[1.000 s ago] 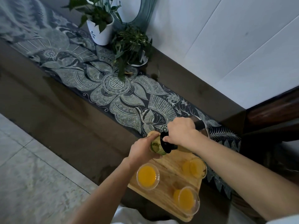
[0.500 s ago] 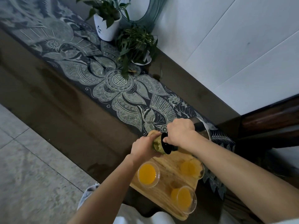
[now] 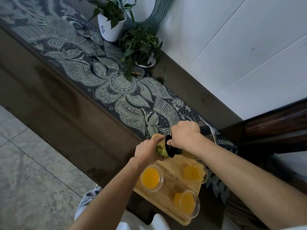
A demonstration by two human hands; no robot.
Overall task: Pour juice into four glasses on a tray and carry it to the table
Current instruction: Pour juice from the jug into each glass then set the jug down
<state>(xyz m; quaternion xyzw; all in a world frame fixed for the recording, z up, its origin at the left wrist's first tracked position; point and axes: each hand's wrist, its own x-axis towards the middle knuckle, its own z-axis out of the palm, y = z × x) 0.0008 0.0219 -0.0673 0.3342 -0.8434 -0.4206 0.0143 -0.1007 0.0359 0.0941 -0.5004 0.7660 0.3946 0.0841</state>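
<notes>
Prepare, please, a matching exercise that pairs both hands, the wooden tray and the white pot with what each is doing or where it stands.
Column one:
1. left hand
2. right hand
3. wooden tray
4. white pot

Column two:
a. stands by the wall, with a leafy plant in it
b. grips the black-topped jug
c. bears three glasses filled with orange juice
d. holds a glass at the tray's far corner

Pairs: 1-d, 2-b, 3-c, 4-a.
</notes>
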